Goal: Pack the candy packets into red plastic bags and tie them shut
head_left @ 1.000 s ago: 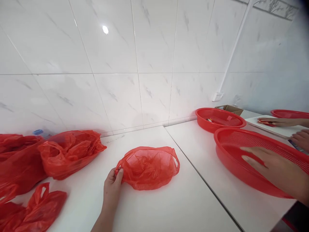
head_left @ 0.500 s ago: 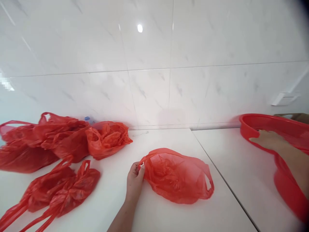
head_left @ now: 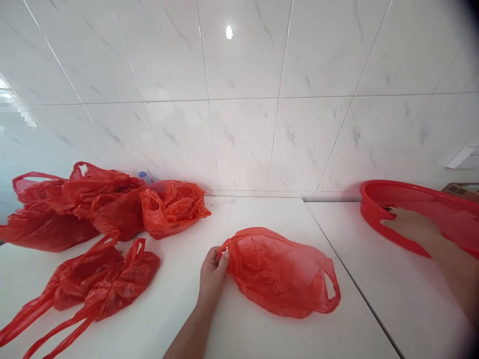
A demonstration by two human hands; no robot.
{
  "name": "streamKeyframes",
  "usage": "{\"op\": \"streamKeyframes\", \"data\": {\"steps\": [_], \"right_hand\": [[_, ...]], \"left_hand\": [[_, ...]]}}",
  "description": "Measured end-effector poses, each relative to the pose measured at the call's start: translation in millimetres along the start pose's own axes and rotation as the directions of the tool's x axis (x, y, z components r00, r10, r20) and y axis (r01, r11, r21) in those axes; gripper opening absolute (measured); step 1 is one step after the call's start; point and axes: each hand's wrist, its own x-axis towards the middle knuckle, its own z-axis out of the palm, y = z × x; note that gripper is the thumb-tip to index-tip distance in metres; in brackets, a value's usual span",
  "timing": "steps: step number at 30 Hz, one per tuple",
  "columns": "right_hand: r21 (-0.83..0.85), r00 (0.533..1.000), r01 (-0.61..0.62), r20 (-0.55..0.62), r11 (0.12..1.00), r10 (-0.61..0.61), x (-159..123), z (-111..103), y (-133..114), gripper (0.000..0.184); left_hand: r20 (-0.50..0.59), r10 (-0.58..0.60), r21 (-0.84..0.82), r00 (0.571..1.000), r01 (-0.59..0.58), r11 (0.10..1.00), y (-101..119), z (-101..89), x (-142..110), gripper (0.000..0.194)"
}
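A thin red plastic bag [head_left: 280, 273] lies flat on the white table [head_left: 262, 334], its handles at either end. My left hand [head_left: 212, 273] pinches the bag's left handle loop between thumb and fingers. My right hand [head_left: 409, 223] reaches into a wide red mesh basket [head_left: 377, 219] at the right, resting over its near rim; the fingers look curled on the rim, their tips partly hidden.
Several filled red plastic bags [head_left: 93, 199] are heaped at the left against the tiled wall, with two tied ones [head_left: 97, 286] in front. A bottle cap [head_left: 142, 175] shows behind them. A seam runs between two tabletops [head_left: 348, 284]. A cardboard box corner [head_left: 462, 188] sits far right.
The view has swung left, away from the stacked baskets and another person's hands. My left hand kept its hold on the bag handle; my right hand stayed on the basket.
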Motion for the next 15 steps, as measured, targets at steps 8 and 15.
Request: {"op": "streamKeyframes", "data": {"steps": [8, 15], "right_hand": [[-0.079, 0.977, 0.212, 0.038, 0.974, -0.209, -100, 0, -67, 0.039], [-0.199, 0.949, 0.309, 0.002, 0.93, -0.315, -195, -3, -90, 0.032]], "left_hand": [[0.029, 0.001, -0.015, 1.0, -0.001, 1.0, -2, -1.1, 0, 0.031], [0.022, 0.045, 0.056, 0.999, -0.046, 0.997, 2, -0.2, -4, 0.036]]}}
